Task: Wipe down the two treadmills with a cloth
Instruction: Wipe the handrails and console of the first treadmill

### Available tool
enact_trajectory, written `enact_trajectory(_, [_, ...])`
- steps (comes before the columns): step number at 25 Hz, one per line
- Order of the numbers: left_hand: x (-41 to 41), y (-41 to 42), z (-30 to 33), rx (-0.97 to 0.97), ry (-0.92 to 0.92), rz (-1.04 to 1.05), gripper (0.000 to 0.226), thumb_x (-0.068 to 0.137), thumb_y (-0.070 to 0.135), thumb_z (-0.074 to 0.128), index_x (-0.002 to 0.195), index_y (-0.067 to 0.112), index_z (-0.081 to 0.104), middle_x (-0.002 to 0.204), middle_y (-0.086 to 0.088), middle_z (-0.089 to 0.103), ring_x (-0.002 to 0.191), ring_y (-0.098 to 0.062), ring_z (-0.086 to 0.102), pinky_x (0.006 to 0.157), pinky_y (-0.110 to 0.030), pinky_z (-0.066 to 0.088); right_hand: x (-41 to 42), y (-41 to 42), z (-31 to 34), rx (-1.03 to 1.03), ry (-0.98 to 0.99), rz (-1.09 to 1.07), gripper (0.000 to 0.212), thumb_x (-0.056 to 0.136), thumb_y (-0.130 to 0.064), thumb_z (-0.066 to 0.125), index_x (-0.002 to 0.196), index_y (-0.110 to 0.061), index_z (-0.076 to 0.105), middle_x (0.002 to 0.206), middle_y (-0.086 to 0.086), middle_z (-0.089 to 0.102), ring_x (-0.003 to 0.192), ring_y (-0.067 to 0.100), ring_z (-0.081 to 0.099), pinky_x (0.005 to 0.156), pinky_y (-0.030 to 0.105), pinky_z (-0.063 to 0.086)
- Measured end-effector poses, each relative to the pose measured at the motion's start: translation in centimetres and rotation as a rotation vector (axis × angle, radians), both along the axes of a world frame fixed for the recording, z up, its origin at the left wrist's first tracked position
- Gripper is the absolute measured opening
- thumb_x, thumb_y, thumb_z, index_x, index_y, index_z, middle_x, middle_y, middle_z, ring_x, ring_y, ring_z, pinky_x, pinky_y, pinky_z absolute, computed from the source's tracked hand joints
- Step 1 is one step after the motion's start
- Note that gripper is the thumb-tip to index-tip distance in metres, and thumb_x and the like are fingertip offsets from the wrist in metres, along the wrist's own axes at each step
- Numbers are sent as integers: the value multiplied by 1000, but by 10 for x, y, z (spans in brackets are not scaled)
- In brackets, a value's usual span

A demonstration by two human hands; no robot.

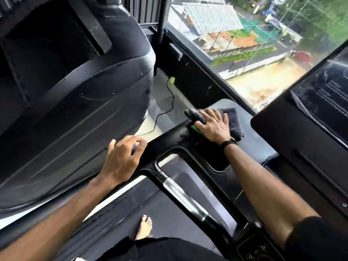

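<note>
I stand on a black treadmill and look down at its console (169, 146). My right hand (211, 124) lies flat, fingers spread, pressing a dark grey cloth (234, 122) with a green edge onto the console's far left corner. My left hand (123, 155) rests on the console's left end, its fingers loosely curled over the edge and holding nothing. The treadmill's dark display (320, 102) is at the right. A second black treadmill's big motor housing (75, 91) fills the left side.
A silver-and-black handlebar (185, 194) runs across the belt (165, 210), where my bare foot (144, 227) stands. A thin black cable (165, 110) lies on the floor between the machines. A window (244, 40) is straight ahead. Control buttons (258, 251) sit at the bottom right.
</note>
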State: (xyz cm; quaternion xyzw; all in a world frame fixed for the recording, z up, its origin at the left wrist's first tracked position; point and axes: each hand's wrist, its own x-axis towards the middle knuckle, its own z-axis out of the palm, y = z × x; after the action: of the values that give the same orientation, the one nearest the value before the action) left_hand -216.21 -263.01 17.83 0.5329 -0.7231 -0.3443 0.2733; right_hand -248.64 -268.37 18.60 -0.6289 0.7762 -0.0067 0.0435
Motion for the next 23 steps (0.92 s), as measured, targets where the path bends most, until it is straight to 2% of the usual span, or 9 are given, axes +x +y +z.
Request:
enact_trajectory(3, [-15,-2,-2,1,-8,-8,50,91,64,22,98,33,60,113,13,63,101,-8,58,118,-58,14,1,-24,-4,83,12,-153,55,84,-57,39,134,-38,51,140,-1,44,140,28,26,116,61,7])
enact_trajectory(5, [-23,-2,-1,-16,-6,-7,54,91,64,22,100,29,62,114,11,64,105,-10,58,117,-58,15,23,-26,-7,72,5,-49,49,85,-53,37,127,-39,59,134,-2,53,133,26,33,112,57,10])
enact_trajectory(9, [-33,-6,3,-59,-37,-34,59,90,63,23,107,24,64,119,6,64,111,-17,58,117,-57,16,88,-1,-12,-46,-61,221,41,88,-49,42,120,-43,67,120,-6,69,120,17,53,104,42,28])
enact_trajectory(10, [-31,-7,5,-62,-37,-33,59,89,63,23,107,24,64,118,5,63,112,-18,58,117,-58,17,108,9,-14,-71,-82,257,43,89,-50,40,118,-39,70,115,-4,71,117,18,57,102,39,30])
enact_trajectory(13, [-17,-11,8,-75,-44,19,58,89,64,24,108,24,62,117,-3,64,113,-26,57,111,-60,27,169,41,-19,-173,-201,283,67,82,-58,20,100,-24,75,101,-1,74,107,19,63,99,37,33])
enact_trajectory(14, [-8,-12,8,-61,-67,43,60,88,65,24,110,23,62,118,-6,63,114,-29,57,110,-59,29,187,50,-20,-203,-240,279,67,81,-57,20,96,-22,75,98,-2,75,104,19,64,98,37,34])
enact_trajectory(17, [25,-10,10,0,-175,59,65,86,64,27,113,18,63,122,-14,63,119,-37,51,107,-53,32,232,75,-18,-269,-309,234,46,89,-45,39,89,-17,75,93,1,75,98,22,67,93,37,37])
enact_trajectory(20, [57,-1,14,48,-260,-6,66,84,63,28,109,15,66,121,-20,63,121,-39,45,105,-50,29,268,94,-14,-322,-401,149,34,90,-39,52,66,-17,64,75,1,71,78,23,66,82,38,40])
enact_trajectory(23, [76,5,17,46,-246,-63,58,83,65,28,91,21,66,106,-22,67,114,-41,50,103,-49,30,277,112,-12,-402,-524,-7,50,83,-47,56,49,-18,33,47,-2,45,49,17,43,54,32,30])
